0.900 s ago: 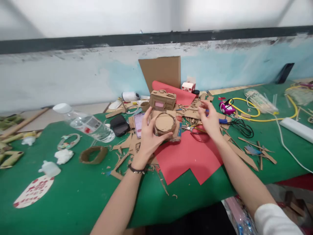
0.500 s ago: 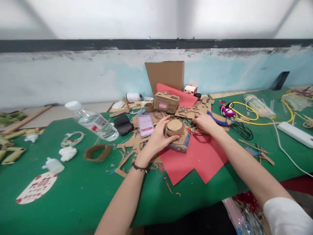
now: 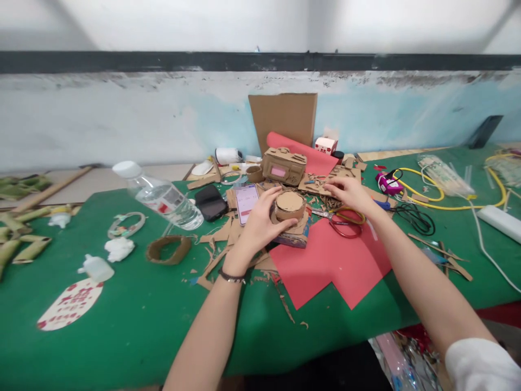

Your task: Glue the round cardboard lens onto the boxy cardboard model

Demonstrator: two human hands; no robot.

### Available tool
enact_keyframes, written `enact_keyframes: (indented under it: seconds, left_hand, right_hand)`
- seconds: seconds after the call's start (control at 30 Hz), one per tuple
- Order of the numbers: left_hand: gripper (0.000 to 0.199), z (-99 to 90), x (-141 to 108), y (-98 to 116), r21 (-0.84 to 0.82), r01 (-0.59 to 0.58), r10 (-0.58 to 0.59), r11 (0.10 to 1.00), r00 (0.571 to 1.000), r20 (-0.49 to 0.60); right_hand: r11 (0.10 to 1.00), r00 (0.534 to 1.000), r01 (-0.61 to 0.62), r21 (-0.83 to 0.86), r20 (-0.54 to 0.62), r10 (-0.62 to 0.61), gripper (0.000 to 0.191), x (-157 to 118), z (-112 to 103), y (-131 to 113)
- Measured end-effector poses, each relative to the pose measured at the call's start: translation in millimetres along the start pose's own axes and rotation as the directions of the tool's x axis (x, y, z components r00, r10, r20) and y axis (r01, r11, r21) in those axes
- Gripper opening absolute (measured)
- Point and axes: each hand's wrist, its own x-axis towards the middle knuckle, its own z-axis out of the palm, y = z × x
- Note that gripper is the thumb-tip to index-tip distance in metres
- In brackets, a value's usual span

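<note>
My left hand (image 3: 262,220) grips the left side of a cardboard piece with a round raised disc (image 3: 290,206), thumb in front and fingers behind. To its right, my right hand (image 3: 345,194) hovers over cardboard scraps (image 3: 321,202), fingers apart, with nothing visible between them. Scissors (image 3: 345,222) with red and yellow handles lie below that hand on red paper (image 3: 325,266). Behind the round disc stands a camera-shaped cardboard model (image 3: 284,165). A lit phone (image 3: 246,203) lies left of my left hand.
A tilted water bottle (image 3: 163,201), a black case (image 3: 210,203) and a cardboard ring (image 3: 168,250) are at the left. Against the wall leans a cardboard sheet (image 3: 285,117). Yellow tubing (image 3: 451,205), a purple object (image 3: 387,183) and a white power strip (image 3: 499,222) are at the right.
My right hand has lifted and its fingers have opened; the scissors show more fully beneath it. My left hand stays on the cardboard piece. The view has shifted slightly.
</note>
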Motion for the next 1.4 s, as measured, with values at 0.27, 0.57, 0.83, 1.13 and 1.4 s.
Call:
enact_keyframes:
  seconds: [0.27, 0.57, 0.83, 1.13, 1.4]
  left_hand:
    - [0.094, 2.5, -5, 0, -0.059, 0.048, -0.047, 0.997, 0.998, 0.03]
    - [0.081, 2.3, -7, 9, 0.031, -0.096, 0.098, 0.995, 0.994, -0.055]
    - [0.1, 8.9, -9, 8, 0.047, 0.022, -0.02, 0.999, 0.999, -0.048]
    - [0.111, 14.1, -12, 10, 0.035, 0.121, -0.118, 0.992, 0.991, -0.068]
    - [0.089, 22.6, -15, 17, 0.201, -0.011, 0.051, 0.98, 0.98, -0.192]
  right_hand:
    - [0.998, 0.998, -0.053, 0.03, -0.023, 0.054, 0.023, -18, 19, -1]
    - [0.744, 0.999, 0.015, -0.668, 0.049, 0.024, 0.027, -16, 31, -13]
    - [0.72, 0.996, -0.018, -0.693, 0.051, 0.075, 0.025, -5, 63, -14]
    - [0.976, 0.984, 0.035, 0.213, -0.178, 0.004, 0.01, -30, 53, -59]
    - [0.935, 0.931, 0.348, 0.074, -0.14, -0.336, 0.01, -41, 38, -127]
